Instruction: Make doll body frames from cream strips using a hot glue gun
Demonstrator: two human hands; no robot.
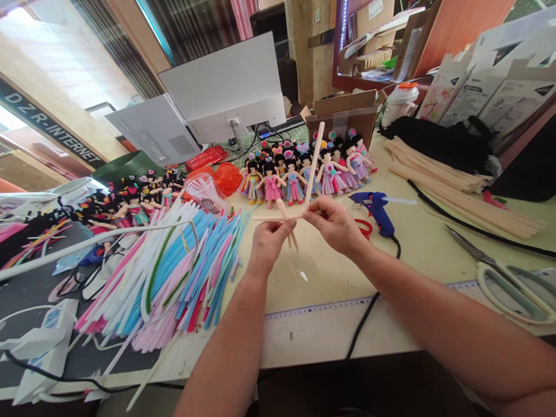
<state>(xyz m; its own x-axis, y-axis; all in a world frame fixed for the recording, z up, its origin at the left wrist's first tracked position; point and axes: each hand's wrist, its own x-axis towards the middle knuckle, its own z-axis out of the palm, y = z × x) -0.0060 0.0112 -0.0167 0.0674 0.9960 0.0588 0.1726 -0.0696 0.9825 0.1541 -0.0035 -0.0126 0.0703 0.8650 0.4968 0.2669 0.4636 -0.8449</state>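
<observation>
Worktable (pixel 339 278), pale top: dolls (pixel 294 185) grouped toward the far edge, ruler (pixel 321 307) along the near edge. Beige fuzzy stem (pixel 314 168) held above mid-table, between the two. Its long axis points up and away, tip leaning slightly right; at the right fingertips it meets a crosswise length running left, over a short slanted beige piece. Left hand (pixel 274 240): thumb and fingers clamped on the crossing. Right hand (pixel 332 223): fingertips pinched together on the stem's lower end. Glue gun (pixel 381 213) lies right of this hand.

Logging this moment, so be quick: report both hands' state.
Left hand: closed, pinching beige stems near where they cross.
Right hand: closed, pinching beige stems where one points upward.
</observation>
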